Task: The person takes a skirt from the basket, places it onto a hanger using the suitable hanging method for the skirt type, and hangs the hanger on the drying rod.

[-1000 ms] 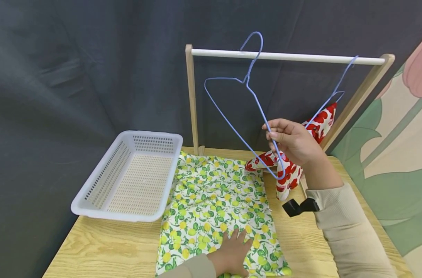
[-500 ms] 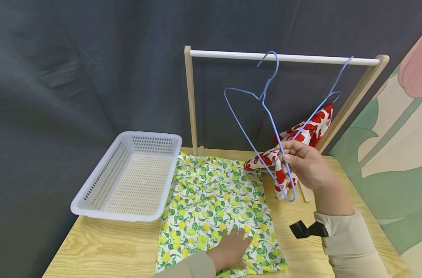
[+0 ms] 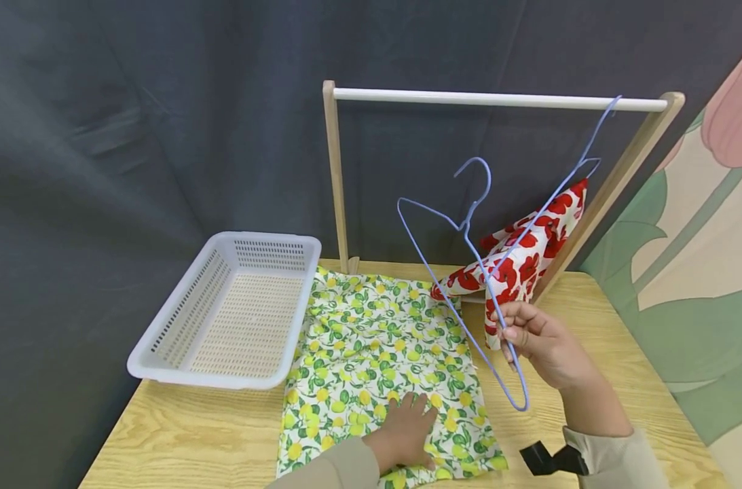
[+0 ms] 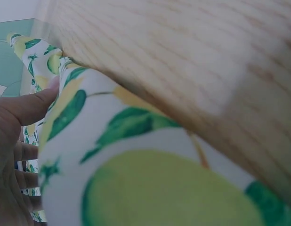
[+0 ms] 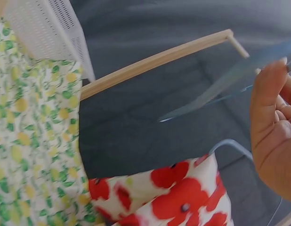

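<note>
My right hand [image 3: 538, 343] pinches a blue clothes hanger [image 3: 472, 255] by one side arm, near its lower corner, with the hook pointing up. The hanger is in the air in front of the rack. A lemon-print cloth [image 3: 358, 339] lies spread on the table, slightly wrinkled. My left hand [image 3: 404, 431] rests on its near part with the fingers spread. In the left wrist view the thumb and fingers [image 4: 30, 108] lie against the lemon cloth [image 4: 136, 141]. The right wrist view shows the right hand [image 5: 277, 122] at its edge and the hanger blurred.
A wooden rack with a white bar [image 3: 468, 98] stands at the back. From its right end hangs another blue hanger [image 3: 593, 136] bearing a red-flowered white cloth [image 3: 529, 258]. A white perforated basket [image 3: 141, 360] sits at the left on the wooden table [image 3: 181, 435].
My right hand has brought the hanger down and slightly right, so its hook is now below the white bar. The left hand has stayed on the lemon cloth.
</note>
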The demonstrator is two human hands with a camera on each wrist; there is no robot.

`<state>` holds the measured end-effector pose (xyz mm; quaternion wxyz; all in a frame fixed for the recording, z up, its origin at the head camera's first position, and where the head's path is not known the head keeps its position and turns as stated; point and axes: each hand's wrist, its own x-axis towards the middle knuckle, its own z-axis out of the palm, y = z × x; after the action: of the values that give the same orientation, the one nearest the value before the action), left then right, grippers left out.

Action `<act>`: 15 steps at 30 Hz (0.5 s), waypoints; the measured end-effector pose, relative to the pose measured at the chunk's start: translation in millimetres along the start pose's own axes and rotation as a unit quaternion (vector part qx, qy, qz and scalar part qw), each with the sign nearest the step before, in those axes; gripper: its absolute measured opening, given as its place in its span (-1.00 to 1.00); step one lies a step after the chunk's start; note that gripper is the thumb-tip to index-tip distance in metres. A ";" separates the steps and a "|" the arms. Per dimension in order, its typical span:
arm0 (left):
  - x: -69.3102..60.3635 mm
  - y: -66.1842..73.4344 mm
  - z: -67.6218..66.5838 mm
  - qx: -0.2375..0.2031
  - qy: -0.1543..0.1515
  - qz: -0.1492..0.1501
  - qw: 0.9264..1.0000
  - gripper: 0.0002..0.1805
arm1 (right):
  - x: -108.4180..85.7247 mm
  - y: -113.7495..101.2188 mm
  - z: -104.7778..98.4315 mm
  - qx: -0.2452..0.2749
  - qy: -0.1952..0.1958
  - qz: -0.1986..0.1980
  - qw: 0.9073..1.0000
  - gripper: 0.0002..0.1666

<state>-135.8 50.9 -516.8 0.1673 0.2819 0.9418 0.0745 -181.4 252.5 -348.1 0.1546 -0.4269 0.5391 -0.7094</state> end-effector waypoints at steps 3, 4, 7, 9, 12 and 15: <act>1.0 -0.5 -0.7 -0.001 0.002 -0.008 1.000 -0.10 | -12.1 7.8 0.5 -0.012 -0.002 0.004 1.000 -0.60; 1.4 -0.6 -0.9 -0.001 0.003 -0.011 1.000 -0.10 | -16.0 10.1 0.5 -0.016 -0.004 0.004 1.000 -0.58; 2.8 -1.0 -1.9 0.001 0.003 -0.018 1.000 -0.09 | -26.6 16.1 0.4 -0.018 -0.005 0.010 1.000 -0.55; 3.6 -1.0 -2.7 -0.001 0.001 -0.021 1.000 -0.10 | -33.2 20.2 0.8 -0.014 -0.004 0.006 1.000 -0.54; 4.8 -0.9 -3.2 -0.005 -0.004 -0.024 1.000 -0.10 | -43.1 26.2 3.7 -0.008 0.004 0.008 1.000 -0.54; 5.5 -0.7 -2.7 -0.006 -0.012 -0.024 1.000 -0.12 | -54.1 32.7 9.3 0.001 0.015 0.019 1.000 -0.54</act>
<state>-141.4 53.2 -515.9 0.1817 0.2593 0.9457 0.0728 -150.3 271.3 -400.7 0.1601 -0.4059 0.5488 -0.7130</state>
